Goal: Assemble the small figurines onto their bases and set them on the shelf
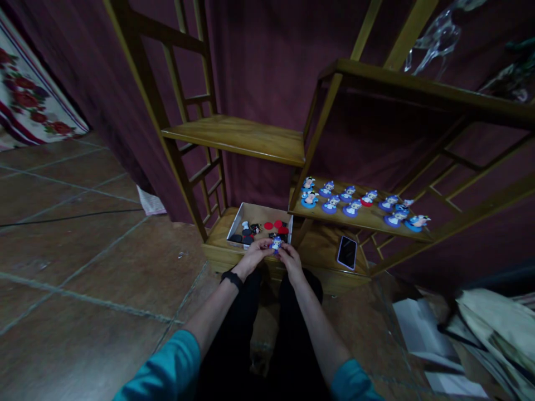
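Between my two hands, at the front edge of an open box, is a small blue-and-white figurine [276,244]. My left hand [256,253] grips it from the left side, fingers closed on it. On the other side my right hand [291,259] pinches the same figurine. Inside the white-rimmed cardboard box [261,210] lie red discs [278,224], dark round bases [247,236] and several small dark and white pieces. Rows of similar figurines [352,208] on mostly blue and purple round bases stand on the shelf to the right; one has a red base [369,197].
A phone [346,252] lies on the lower board at right. The wooden shelf unit [238,135] has upright posts and a higher shelf holding a clear glass ornament [437,42]. A pale bag [497,323] and white papers [426,328] are on the floor at right.
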Demonstrator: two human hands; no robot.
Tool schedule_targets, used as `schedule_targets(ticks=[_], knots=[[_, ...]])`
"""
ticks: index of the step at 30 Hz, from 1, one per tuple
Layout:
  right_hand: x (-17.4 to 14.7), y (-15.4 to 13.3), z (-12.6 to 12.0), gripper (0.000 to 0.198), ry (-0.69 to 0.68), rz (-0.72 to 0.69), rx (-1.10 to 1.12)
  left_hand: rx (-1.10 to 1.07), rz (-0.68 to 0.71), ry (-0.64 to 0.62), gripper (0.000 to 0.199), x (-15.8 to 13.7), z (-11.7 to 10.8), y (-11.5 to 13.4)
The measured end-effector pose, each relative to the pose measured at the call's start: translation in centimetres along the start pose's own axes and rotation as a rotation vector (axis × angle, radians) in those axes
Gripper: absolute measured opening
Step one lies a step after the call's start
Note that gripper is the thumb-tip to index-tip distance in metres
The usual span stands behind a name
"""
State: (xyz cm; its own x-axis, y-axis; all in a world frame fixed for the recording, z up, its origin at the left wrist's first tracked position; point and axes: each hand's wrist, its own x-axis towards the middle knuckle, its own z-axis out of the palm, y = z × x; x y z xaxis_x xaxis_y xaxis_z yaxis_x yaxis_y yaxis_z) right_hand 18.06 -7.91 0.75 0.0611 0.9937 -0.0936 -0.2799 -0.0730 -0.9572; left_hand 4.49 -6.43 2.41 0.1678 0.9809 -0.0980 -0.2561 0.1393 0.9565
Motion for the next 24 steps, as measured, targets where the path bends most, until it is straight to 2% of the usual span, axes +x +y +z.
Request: schedule_targets(ticks=[16,24], knots=[[0.35,0.04,0.21,0.030,0.021,0.018,0.063,-0.027,0.008,0.031,0.027,0.42,0.68,-0.24],[0.43,0.10,0.20,0.027,0.045,-0.012,-0.011,-0.045,0.009,0.049,0.028,0.44,0.81,-0.22]])
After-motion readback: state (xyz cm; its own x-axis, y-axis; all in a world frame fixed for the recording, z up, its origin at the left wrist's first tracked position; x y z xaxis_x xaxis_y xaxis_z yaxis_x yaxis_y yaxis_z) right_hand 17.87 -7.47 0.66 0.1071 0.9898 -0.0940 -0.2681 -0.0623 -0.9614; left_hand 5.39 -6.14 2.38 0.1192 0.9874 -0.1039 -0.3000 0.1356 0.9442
